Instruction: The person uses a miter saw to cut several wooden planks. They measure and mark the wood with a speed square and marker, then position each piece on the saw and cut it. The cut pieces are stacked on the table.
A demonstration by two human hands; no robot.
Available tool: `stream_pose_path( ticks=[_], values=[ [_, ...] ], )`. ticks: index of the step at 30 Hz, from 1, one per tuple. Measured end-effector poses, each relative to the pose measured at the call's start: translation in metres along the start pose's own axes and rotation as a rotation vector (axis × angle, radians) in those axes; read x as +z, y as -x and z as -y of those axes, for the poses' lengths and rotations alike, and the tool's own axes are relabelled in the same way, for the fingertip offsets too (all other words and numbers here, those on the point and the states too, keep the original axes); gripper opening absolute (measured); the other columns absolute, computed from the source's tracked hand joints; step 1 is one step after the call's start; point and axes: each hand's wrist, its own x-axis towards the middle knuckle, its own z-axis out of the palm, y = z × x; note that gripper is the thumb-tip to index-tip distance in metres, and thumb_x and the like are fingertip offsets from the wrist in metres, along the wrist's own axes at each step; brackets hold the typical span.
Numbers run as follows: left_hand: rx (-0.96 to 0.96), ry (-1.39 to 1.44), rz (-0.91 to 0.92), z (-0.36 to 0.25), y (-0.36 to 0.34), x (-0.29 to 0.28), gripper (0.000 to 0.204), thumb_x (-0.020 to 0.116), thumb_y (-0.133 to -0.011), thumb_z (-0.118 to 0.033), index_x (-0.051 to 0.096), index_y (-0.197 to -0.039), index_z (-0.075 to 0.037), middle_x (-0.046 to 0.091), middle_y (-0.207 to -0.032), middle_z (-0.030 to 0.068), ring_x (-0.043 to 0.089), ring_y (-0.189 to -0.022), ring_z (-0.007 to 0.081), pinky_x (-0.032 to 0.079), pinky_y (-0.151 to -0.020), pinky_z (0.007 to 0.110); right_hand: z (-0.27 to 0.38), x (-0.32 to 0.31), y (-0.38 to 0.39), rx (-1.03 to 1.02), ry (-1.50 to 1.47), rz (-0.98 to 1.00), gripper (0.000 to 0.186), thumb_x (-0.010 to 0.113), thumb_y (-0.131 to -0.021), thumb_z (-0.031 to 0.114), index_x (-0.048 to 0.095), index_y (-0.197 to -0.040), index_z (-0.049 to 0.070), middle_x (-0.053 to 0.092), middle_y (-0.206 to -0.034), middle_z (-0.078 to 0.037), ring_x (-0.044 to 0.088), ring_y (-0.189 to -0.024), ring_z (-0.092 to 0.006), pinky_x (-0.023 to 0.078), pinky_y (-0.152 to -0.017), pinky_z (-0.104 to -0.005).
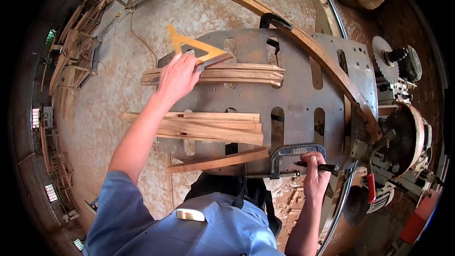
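My left hand (179, 77) grips a yellow triangular square (204, 47) with a grey edge, over the far stack of wooden strips (241, 74) on the metal table (296, 97). Closer to me lies a second group of strips (213, 129), and nearer still a single wooden piece (218, 160) set at a slant. A dark pen-like tool (327, 167) is held in the closed fingers of my right hand (314, 168). That hand is beside a dark C-clamp (298, 150) at the table's near edge. Whether it touches the clamp, I cannot tell.
A long curved wooden beam (327, 57) crosses the table's right side, with a black clamp (275, 19) at its far part. Round saw blades (383, 59) and machinery stand at the right. Wooden pieces (71, 52) are stacked at the far left.
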Motion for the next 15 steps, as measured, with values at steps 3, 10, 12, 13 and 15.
stream_pose_path(
  ticks=[3, 10, 12, 13, 15],
  values=[
    [-0.032, -0.072, 0.117, 0.022, -0.04, 0.026, 0.02, 0.067, -0.082, -0.017, 0.058, -0.096, -0.005, 0.063, -0.098, 0.0121, 0.059, -0.097, 0.0307, 0.049, -0.079, 0.044, 0.003, 0.0, 0.003, -0.001, 0.044, 0.023, 0.024, 0.05, -0.096, 0.01, 0.063, -0.08, -0.002, 0.063, -0.077, -0.005, 0.056, -0.074, -0.012, 0.046, -0.072, -0.0273],
    [-0.123, 0.051, 0.325, 0.024, -0.089, 0.066, 0.024, 0.067, -0.082, -0.024, 0.063, -0.097, -0.006, 0.064, -0.099, 0.0156, 0.061, -0.094, 0.0353, 0.049, -0.081, 0.044, 0.009, 0.003, 0.007, 0.194, 0.038, -0.02, 0.026, 0.054, -0.096, 0.014, 0.062, -0.076, 0.0, 0.061, -0.067, -0.003, 0.056, -0.061, -0.0093, 0.046, -0.059, -0.024],
    [-0.089, 0.091, 0.358, 0.033, -0.094, 0.073, 0.028, 0.067, -0.082, -0.025, 0.063, -0.101, -0.006, 0.064, -0.098, 0.0149, 0.061, -0.095, 0.0335, 0.048, -0.082, 0.044, 0.007, 0.01, 0.007, 0.283, -0.01, -0.071, 0.028, 0.051, -0.098, 0.016, 0.062, -0.076, 0.002, 0.058, -0.064, -0.002, 0.055, -0.057, -0.0083, 0.043, -0.054, -0.0219],
    [-0.079, 0.085, 0.344, 0.035, -0.089, 0.072, 0.028, 0.066, -0.083, -0.026, 0.063, -0.102, -0.006, 0.063, -0.099, 0.0145, 0.061, -0.095, 0.0335, 0.048, -0.083, 0.043, 0.009, 0.015, 0.008, 0.3, -0.054, -0.104, 0.022, 0.055, -0.096, 0.014, 0.063, -0.078, 0.004, 0.056, -0.063, 0.0, 0.053, -0.054, -0.0071, 0.042, -0.049, -0.021],
    [-0.058, 0.002, 0.313, 0.021, -0.087, 0.052, 0.032, 0.061, -0.089, -0.032, 0.062, -0.107, -0.006, 0.063, -0.106, 0.0137, 0.061, -0.1, 0.0326, 0.049, -0.084, 0.042, 0.005, 0.018, 0.007, 0.3, -0.022, -0.07, 0.018, 0.059, -0.094, 0.014, 0.064, -0.08, 0.004, 0.054, -0.06, 0.002, 0.05, -0.05, -0.0056, 0.04, -0.046, -0.0209]
  ],
)
